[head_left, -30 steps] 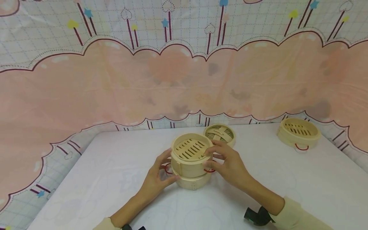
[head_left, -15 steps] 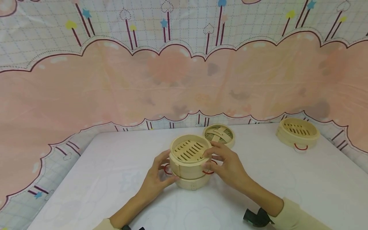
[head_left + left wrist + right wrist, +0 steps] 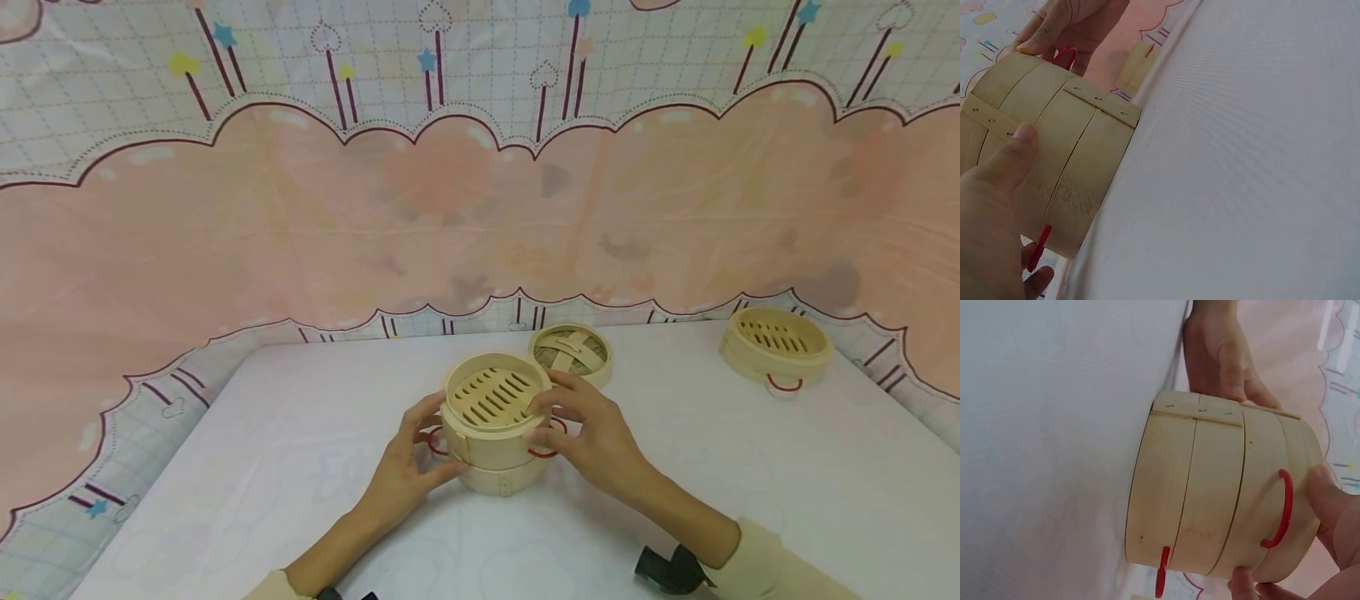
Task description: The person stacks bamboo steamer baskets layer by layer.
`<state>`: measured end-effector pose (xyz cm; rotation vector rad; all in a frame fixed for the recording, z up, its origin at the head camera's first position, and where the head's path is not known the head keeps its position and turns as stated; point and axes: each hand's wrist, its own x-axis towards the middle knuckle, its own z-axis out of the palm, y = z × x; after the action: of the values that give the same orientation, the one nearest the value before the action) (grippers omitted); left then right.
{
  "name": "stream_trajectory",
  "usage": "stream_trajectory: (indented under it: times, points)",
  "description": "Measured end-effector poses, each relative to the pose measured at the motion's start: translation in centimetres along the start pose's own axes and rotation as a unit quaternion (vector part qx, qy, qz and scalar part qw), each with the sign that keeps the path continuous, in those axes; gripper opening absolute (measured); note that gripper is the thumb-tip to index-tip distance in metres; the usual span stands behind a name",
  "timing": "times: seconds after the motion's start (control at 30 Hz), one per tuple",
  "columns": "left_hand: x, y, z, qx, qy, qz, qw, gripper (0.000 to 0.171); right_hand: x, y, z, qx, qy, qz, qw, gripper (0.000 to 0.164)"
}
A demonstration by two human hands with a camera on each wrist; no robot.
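Note:
Two round bamboo steamer baskets stand stacked near the middle of the table, the upper basket (image 3: 495, 451) over the lower basket (image 3: 504, 481). Slots show in the upper one's floor, and red handles stick out at both sides. My left hand (image 3: 408, 454) holds the stack from the left, its thumb (image 3: 1013, 156) on the front wall and its fingers partly hidden behind. From the right, my right hand (image 3: 600, 429) grips the upper basket by its rim and wall, thumb in front, close to a red handle (image 3: 1285, 509). The baskets' walls line up closely in the right wrist view.
Just behind the stack lies a woven bamboo steamer lid (image 3: 573, 350). Another slotted steamer basket (image 3: 780, 346) with a red handle stands at the table's back right. A patterned cloth (image 3: 450, 217) hangs behind the white table (image 3: 300, 417).
The upper basket has come down slightly onto the lower one, with my right hand still gripping it. My left hand has stayed nearly in place. The view has shifted a little.

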<state>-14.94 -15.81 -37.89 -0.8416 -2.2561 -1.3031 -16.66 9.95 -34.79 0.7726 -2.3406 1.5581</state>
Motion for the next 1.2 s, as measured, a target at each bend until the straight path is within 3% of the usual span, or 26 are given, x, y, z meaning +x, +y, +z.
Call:
stream_trajectory:
  times: [0.3,0.47,0.67,0.77,1.0,1.2]
  points:
    - [0.1,-0.1,0.0,-0.001,0.000,0.009,1.0000,0.088,0.0,0.2,-0.9,-0.007,-0.033,-0.006,0.999,0.025]
    - [0.1,-0.1,0.0,-0.007,-0.002,0.005,1.0000,0.088,0.0,0.3,-1.5,0.000,-0.069,0.019,0.997,0.050]
    - [0.2,0.0,-0.1,-0.009,-0.003,0.004,0.9999,0.087,-0.1,0.4,-1.7,-0.022,-0.100,0.021,0.995,0.078]
    - [0.3,0.0,-0.3,-0.003,0.005,0.001,1.0000,0.085,-0.1,0.5,-1.6,-0.030,-0.101,0.012,0.994,0.080]
    - [-0.3,-3.0,-0.3,0.008,0.018,0.003,0.9998,0.078,0.0,0.7,-1.4,-0.048,-0.098,-0.007,0.994,0.077]
    - [-0.1,-2.5,-0.5,0.012,0.027,0.022,0.9993,0.073,0.1,0.6,-1.3,-0.045,-0.097,-0.022,0.994,0.080]
